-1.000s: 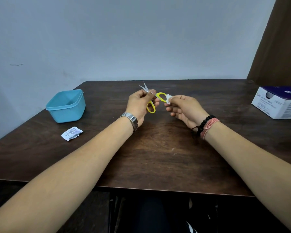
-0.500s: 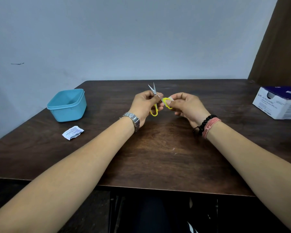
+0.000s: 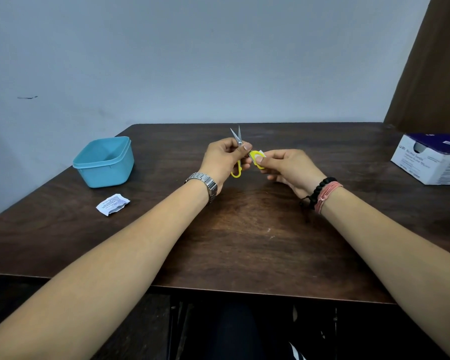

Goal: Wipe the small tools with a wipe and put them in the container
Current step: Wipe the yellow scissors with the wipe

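Small scissors point(image 3: 237, 138) with yellow handles and thin steel blades are held above the middle of the dark wooden table point(image 3: 244, 242). My left hand point(image 3: 222, 158) grips them near the pivot, blades slightly apart and pointing up and away. My right hand point(image 3: 287, 167) pinches a small white wipe point(image 3: 260, 153) against the right yellow handle loop. The light blue square container point(image 3: 104, 162) stands open at the table's left, apart from both hands; nothing is visible inside it.
A torn white wipe wrapper point(image 3: 112, 204) lies in front of the container near the left edge. A white and purple cardboard box point(image 3: 431, 158) sits at the right edge. A brown curtain point(image 3: 431, 61) hangs at the far right; a wall stands behind the table.
The scissors have turned from tilted left to nearly upright. My right hand with the wipe has shifted along the right handle loop; both hands stay together over the table's middle.
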Demonstrator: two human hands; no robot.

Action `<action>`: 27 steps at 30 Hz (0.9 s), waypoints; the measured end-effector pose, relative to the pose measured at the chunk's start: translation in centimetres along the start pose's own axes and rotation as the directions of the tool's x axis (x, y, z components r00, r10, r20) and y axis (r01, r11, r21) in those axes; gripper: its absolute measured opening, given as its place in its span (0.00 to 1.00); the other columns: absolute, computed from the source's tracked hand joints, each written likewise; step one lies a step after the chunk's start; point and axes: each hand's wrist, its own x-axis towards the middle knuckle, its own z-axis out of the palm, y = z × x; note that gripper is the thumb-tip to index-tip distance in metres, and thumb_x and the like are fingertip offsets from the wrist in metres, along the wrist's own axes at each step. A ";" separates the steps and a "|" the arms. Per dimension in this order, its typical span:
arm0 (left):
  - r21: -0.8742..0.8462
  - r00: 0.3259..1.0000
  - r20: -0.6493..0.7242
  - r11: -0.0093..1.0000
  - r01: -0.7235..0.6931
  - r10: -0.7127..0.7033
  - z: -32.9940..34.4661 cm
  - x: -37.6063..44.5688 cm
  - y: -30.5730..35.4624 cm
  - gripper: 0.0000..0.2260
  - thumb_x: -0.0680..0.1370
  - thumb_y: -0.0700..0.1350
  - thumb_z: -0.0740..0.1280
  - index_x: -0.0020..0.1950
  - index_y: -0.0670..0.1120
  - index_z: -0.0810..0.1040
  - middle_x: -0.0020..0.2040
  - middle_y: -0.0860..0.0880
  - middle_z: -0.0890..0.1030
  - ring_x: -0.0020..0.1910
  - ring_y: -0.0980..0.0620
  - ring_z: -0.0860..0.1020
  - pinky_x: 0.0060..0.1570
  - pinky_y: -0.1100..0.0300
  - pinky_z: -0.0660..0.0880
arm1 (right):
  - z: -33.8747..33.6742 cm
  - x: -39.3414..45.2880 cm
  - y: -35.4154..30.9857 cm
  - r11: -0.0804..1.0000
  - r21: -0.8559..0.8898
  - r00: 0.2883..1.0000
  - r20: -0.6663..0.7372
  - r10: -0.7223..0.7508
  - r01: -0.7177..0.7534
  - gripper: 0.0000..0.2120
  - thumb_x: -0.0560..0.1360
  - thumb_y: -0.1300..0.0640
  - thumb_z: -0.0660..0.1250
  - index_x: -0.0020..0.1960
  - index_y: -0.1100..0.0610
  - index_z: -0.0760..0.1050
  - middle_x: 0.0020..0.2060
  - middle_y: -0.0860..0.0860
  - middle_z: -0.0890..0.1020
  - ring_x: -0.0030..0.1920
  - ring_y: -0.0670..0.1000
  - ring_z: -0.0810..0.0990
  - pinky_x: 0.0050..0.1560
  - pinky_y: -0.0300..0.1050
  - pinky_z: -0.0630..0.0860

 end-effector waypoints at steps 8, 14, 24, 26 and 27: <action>0.025 1.000 -0.010 1.000 0.013 -0.013 0.0 0.0 -0.1 0.03 0.78 0.37 0.68 0.44 0.40 0.79 0.35 0.44 0.79 0.27 0.57 0.78 0.34 0.63 0.80 | 0.1 -0.3 0.0 0.998 -0.056 1.000 0.015 -0.007 0.008 0.04 0.73 0.56 0.74 0.46 0.56 0.83 0.40 0.54 0.82 0.42 0.48 0.78 0.43 0.41 0.74; -0.031 0.998 -0.031 0.998 0.045 -0.046 0.2 0.0 -0.2 0.04 0.78 0.36 0.68 0.43 0.39 0.78 0.35 0.43 0.79 0.28 0.55 0.79 0.35 0.62 0.81 | 0.4 -0.5 0.0 0.962 -0.212 0.985 0.020 -0.172 0.173 0.06 0.71 0.57 0.75 0.45 0.48 0.82 0.34 0.44 0.84 0.32 0.37 0.77 0.33 0.35 0.74; -0.044 0.994 -0.043 0.994 0.096 -0.098 0.0 0.0 -0.1 0.05 0.78 0.40 0.68 0.42 0.41 0.78 0.37 0.43 0.81 0.29 0.55 0.80 0.30 0.63 0.79 | 0.5 -0.6 -0.4 0.853 -0.431 0.921 -0.110 -0.373 0.294 0.04 0.73 0.56 0.72 0.41 0.54 0.78 0.35 0.48 0.82 0.35 0.46 0.79 0.41 0.44 0.77; -0.028 0.994 -0.044 0.995 0.096 -0.097 0.1 0.0 -0.1 0.05 0.78 0.40 0.69 0.43 0.41 0.78 0.38 0.43 0.81 0.29 0.55 0.80 0.29 0.63 0.79 | 0.3 -0.5 -0.4 0.843 -0.452 0.918 -0.114 -0.379 0.292 0.04 0.75 0.57 0.71 0.41 0.54 0.78 0.34 0.45 0.81 0.34 0.42 0.77 0.41 0.41 0.75; -0.026 0.994 -0.044 0.995 0.097 -0.098 0.1 0.0 0.0 0.05 0.78 0.41 0.69 0.44 0.40 0.78 0.38 0.43 0.81 0.28 0.55 0.80 0.29 0.63 0.78 | 0.3 -0.5 -0.5 0.841 -0.456 0.918 -0.116 -0.380 0.291 0.04 0.75 0.58 0.70 0.41 0.54 0.78 0.34 0.45 0.81 0.34 0.42 0.77 0.41 0.42 0.76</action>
